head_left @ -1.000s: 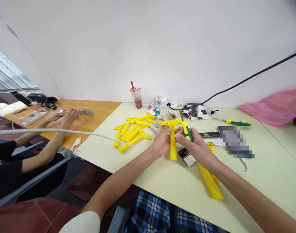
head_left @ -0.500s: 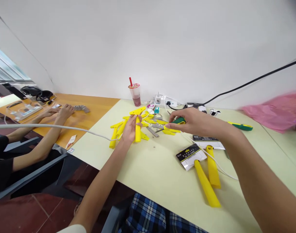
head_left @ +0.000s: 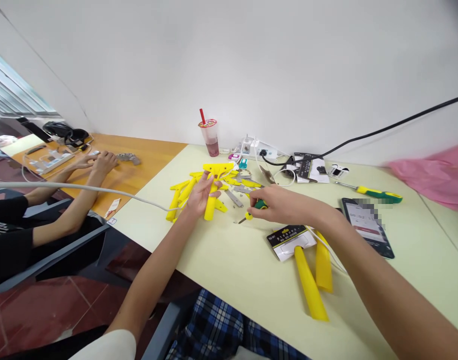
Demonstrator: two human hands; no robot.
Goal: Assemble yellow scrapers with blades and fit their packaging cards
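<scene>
My left hand (head_left: 198, 198) is closed round the handle of a yellow T-shaped scraper (head_left: 210, 209), its wide head pointing to the wall. In my right hand (head_left: 279, 204) is a screwdriver (head_left: 260, 204) with a green and yellow handle. Its tip points down-left at the tabletop, close to a tiny metal piece (head_left: 235, 222), perhaps a screw; whether they touch I cannot tell. Between and behind my hands lie several yellow plastic parts (head_left: 251, 183) and a flat grey metal strip (head_left: 234, 198). More yellow scraper handles (head_left: 172, 204) are heaped left of my left hand.
A drink cup (head_left: 211, 140) with a red straw stands by the wall, near a power strip (head_left: 264, 151). Two yellow sleeves (head_left: 310, 285) and a package card (head_left: 289, 241) lie in front. To the right are a phone (head_left: 367, 227) and another screwdriver (head_left: 379, 194). A co-worker's hands (head_left: 101, 162) are at the left.
My right hand has moved left and down with the screwdriver, bringing its tip near the tiny metal piece. My left hand still holds the scraper, now slightly tilted. The view has shifted slightly.
</scene>
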